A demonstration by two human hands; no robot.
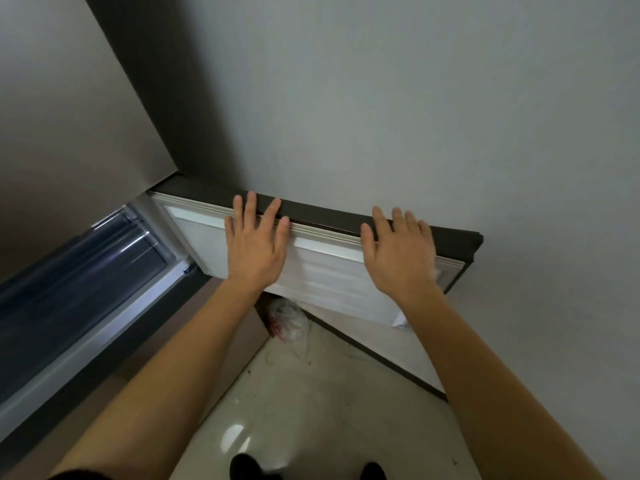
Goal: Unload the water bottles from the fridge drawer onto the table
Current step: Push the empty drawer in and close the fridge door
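Note:
The lower fridge door [329,268] stands swung open, its white inner lining facing me and its dark top edge running left to right. My left hand [254,244] lies flat on the door's top edge near the hinge side, fingers straight. My right hand [398,254] lies flat on the same edge further right, fingers spread. To the left, a clear plastic fridge drawer [114,244] shows inside the open compartment; its contents look dark and blurred. No water bottle and no table can be made out.
A grey wall [415,98] stands right behind the open door. A crumpled plastic bag [287,320] lies on the pale tiled floor [311,410] under the door. The fridge's upper door [69,116] fills the top left. My shoes show at the bottom edge.

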